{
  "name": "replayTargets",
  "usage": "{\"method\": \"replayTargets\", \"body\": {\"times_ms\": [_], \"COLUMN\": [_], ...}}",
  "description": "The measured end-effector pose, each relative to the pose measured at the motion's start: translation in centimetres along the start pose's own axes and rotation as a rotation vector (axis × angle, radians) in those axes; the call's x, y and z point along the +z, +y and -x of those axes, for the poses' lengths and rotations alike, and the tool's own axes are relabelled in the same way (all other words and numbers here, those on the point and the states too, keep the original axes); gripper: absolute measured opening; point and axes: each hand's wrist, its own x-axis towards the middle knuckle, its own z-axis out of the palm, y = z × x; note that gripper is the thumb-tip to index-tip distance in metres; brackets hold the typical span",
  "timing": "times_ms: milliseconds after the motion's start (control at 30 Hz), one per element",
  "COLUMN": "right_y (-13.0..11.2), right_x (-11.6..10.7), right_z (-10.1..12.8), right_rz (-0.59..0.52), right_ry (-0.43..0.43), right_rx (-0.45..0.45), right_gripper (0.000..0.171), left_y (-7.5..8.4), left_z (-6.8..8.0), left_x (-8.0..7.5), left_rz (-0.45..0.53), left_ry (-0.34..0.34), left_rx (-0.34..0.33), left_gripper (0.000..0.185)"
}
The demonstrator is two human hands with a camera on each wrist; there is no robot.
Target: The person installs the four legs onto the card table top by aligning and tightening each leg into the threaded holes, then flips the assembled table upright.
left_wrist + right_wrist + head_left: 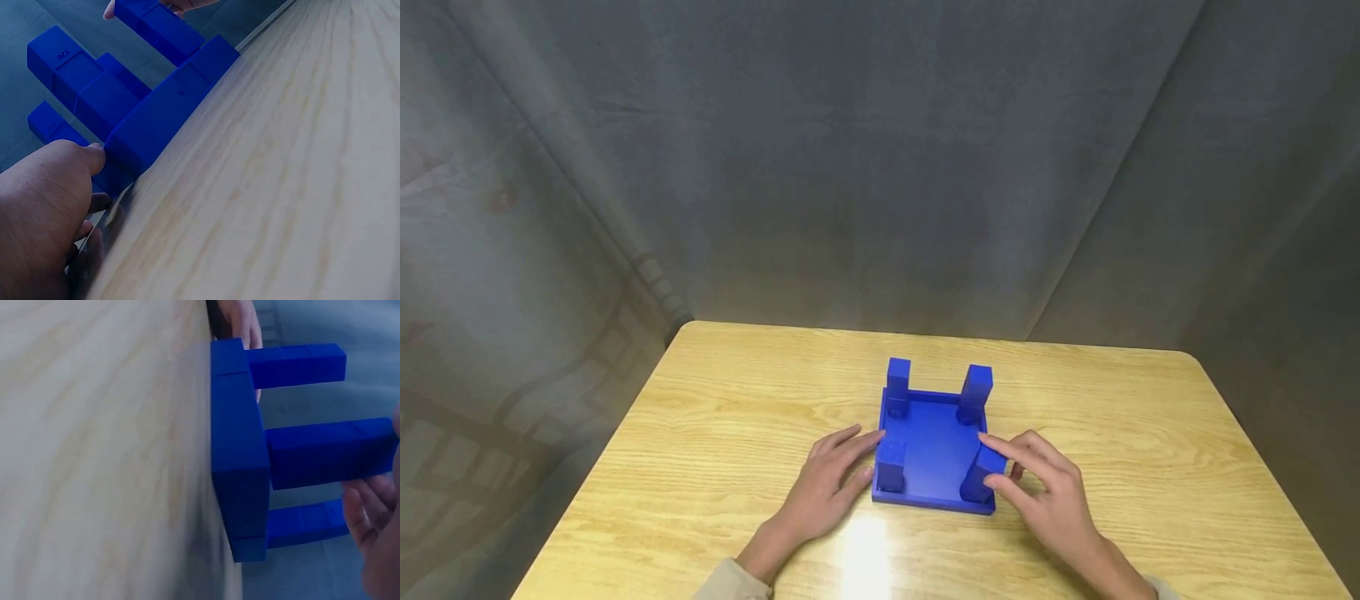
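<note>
A blue square base with a raised rim (932,502) lies on the table, an upright blue block leg at each corner, like a small upturned table. My right hand (1054,492) pinches the top of the near right leg (982,473) between thumb and fingers; this leg leans slightly outward in the head view. The right wrist view shows fingertips (365,506) beside that leg. My left hand (827,487) rests at the left side, fingers extended, with the fingertips at the rim near the near left leg (891,467). In the left wrist view the thumb (94,157) touches the base's corner.
The far left leg (897,387) and far right leg (976,387) stand upright behind the hands. Underneath is a light wood-grain table (737,400) with rounded far corners. Grey curtains (865,167) hang behind and at both sides.
</note>
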Motion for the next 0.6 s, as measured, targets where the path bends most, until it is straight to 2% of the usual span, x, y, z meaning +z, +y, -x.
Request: {"method": "replayTargets", "body": {"times_ms": [167,400,600], "right_y": [0.07,0.04,-0.31], "right_x": [-0.07,-0.12,-0.34], "right_z": [0.21,0.14,0.09], "right_rz": [-0.023,-0.024,0.000], "right_ry": [-0.031,-0.025,-0.044], "right_rx": [-0.027,-0.024,0.066], "right_gripper": [0.027,0.030,0.039], "left_y": [-0.09,-0.12,-0.09], "left_z": [-0.09,0.03,0.08], "left_x": [0.07,0.08,0.05], "left_rz": [-0.003,-0.005,-0.008], "left_ry": [-0.001,0.005,0.012], "left_rx": [0.007,0.001,0.002], "left_gripper": [0.049,0.050,0.050]}}
